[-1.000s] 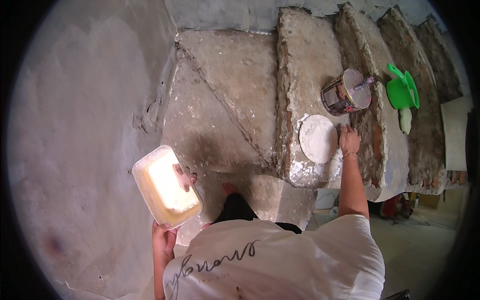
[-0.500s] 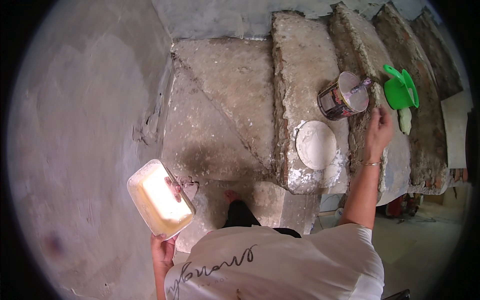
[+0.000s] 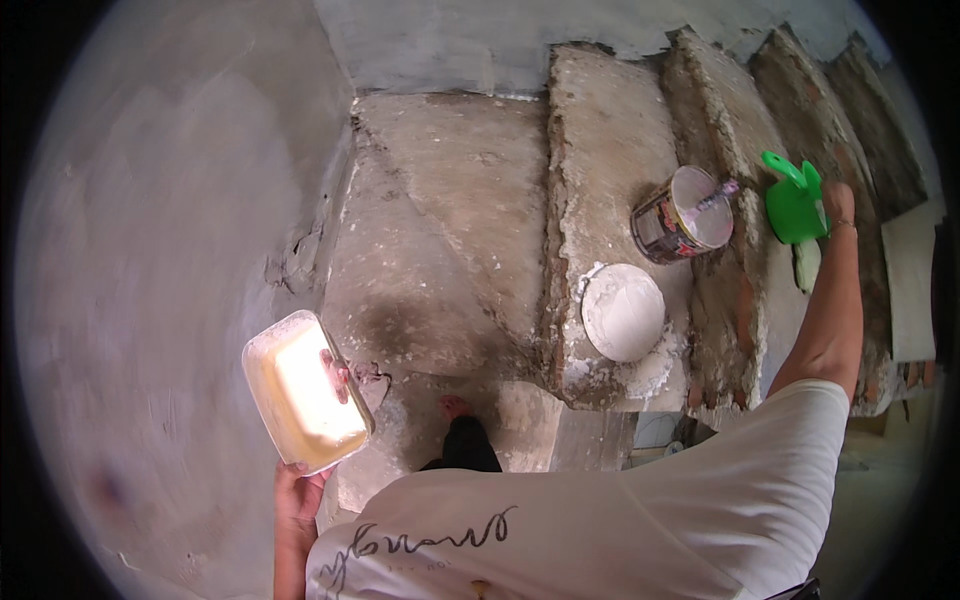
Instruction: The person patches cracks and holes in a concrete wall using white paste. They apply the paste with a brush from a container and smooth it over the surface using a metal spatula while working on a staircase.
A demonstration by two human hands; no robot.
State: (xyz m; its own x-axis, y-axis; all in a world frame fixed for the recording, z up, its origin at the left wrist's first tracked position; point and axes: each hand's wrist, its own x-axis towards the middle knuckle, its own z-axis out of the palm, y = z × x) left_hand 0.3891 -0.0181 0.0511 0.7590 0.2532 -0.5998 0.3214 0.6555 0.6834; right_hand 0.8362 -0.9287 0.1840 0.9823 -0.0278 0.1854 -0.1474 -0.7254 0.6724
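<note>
My left hand (image 3: 300, 490) grips the lower end of a pale rectangular plastic tub (image 3: 262, 385), tilted and brightly lit inside. A small reddish patch marks the tub's right side; I cannot make out what it is. Far to the right, my right hand (image 3: 840, 205) is at the mouth of a green plastic dipper (image 3: 795, 210) on a step. The dipper hides its fingers, so whether they grip the rim or reach inside does not show. Left of the dipper stands a paint can (image 3: 662, 228) with a stained stick-like handle (image 3: 715, 196) poking out. A round whitish lid (image 3: 623, 312) lies nearer me.
Rough concrete stairs (image 3: 615, 130) rise to the right, with jagged step edges. A grey plastered wall (image 3: 170, 230) stands close on the left, another at the back. A pale green thing (image 3: 806, 266) lies beside the dipper. My bare foot (image 3: 455, 406) is on the floor below.
My right hand has moved right, from beside the paint can to the dipper's mouth. My left hand and the tub have shifted slightly left in view. The whole view has tilted a little.
</note>
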